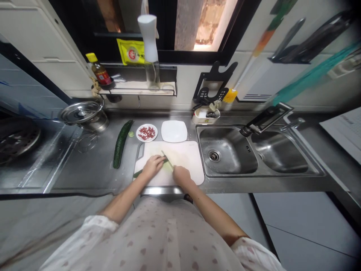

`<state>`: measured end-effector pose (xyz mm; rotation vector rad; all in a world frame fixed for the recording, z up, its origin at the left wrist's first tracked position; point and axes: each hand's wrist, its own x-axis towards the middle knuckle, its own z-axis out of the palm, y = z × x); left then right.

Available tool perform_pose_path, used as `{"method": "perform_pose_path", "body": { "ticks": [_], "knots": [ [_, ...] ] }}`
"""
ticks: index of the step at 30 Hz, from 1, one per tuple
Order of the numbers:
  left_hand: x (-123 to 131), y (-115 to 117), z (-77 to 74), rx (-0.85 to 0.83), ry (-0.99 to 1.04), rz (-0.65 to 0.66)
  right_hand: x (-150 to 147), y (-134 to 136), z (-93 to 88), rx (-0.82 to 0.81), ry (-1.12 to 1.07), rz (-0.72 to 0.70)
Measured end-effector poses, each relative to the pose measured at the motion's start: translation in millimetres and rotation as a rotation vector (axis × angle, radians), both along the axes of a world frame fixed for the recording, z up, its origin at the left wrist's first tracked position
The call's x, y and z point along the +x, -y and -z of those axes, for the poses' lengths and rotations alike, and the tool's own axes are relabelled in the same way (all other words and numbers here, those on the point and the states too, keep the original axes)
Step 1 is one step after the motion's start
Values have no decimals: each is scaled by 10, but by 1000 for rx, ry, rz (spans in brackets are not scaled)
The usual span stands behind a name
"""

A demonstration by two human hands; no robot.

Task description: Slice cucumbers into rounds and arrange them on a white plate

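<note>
On the left of the tabletop (84,165), a whole cucumber (122,146) lies uncut, a small slice (131,134) just beside it. Now the cutting board (196,158): the left hand (153,166) arches over a second cucumber (137,174), grip closed on it. Cutting looks under way, the knife (169,161) slanting far-left, the right hand's (182,176) grip wrapped round its handle, forearm angling in from near right.

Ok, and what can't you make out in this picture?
Head view:
Dark green vegetable piece: partly covered by the left hand.
Narrow straight knife: handle hidden inside the right hand.
Shiny steel pot: contents hidden by its lid.
Yellow-capped brown bottle: red label's print too small.
White printed sheet: cut off by right edge.
</note>
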<state>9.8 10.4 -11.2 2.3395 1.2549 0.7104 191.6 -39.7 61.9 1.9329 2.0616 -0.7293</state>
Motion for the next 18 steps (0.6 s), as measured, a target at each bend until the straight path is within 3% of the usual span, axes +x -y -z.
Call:
{"method": "perform_pose_path", "body": {
  "ticks": [10, 18],
  "knots": [
    [2, 8, -9, -12, -14, -6, -70, -105, -5, -15, -18, 11],
    [18, 25, -59, -18, -4, -13, -1, -7, 83, 9, -26, 15]
  ]
}}
